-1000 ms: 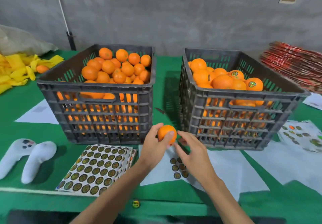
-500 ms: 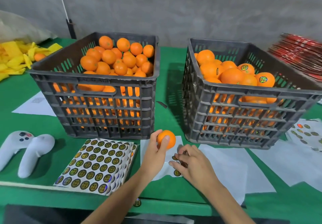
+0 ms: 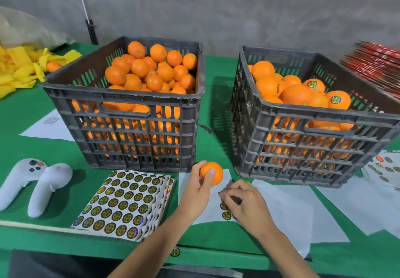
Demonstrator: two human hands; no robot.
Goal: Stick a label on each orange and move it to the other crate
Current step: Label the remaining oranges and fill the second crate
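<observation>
My left hand point(image 3: 198, 188) grips one orange point(image 3: 214, 172) just above the table, between the two dark crates. My right hand point(image 3: 244, 202) lies fingers-down on a white backing sheet point(image 3: 225, 214) that carries a few round labels, its fingertips curled on one of them. The left crate point(image 3: 138, 124) is heaped with plain oranges. In the right crate point(image 3: 311, 135) several oranges bear round shiny labels. A full stack of label sheets point(image 3: 127, 202) lies in front of the left crate.
Two white handheld controllers point(image 3: 34, 184) lie at the near left. Used white backing sheets point(image 3: 303, 208) spread under and right of my right hand. Yellow wrappers point(image 3: 21, 70) pile at the far left, red packaging point(image 3: 376, 65) at the far right. One loose label point(image 3: 175, 251) sticks on the table's front edge.
My right hand dropped from the orange down to the backing sheet and its fingers closed over a label. My left hand kept the orange nearly still.
</observation>
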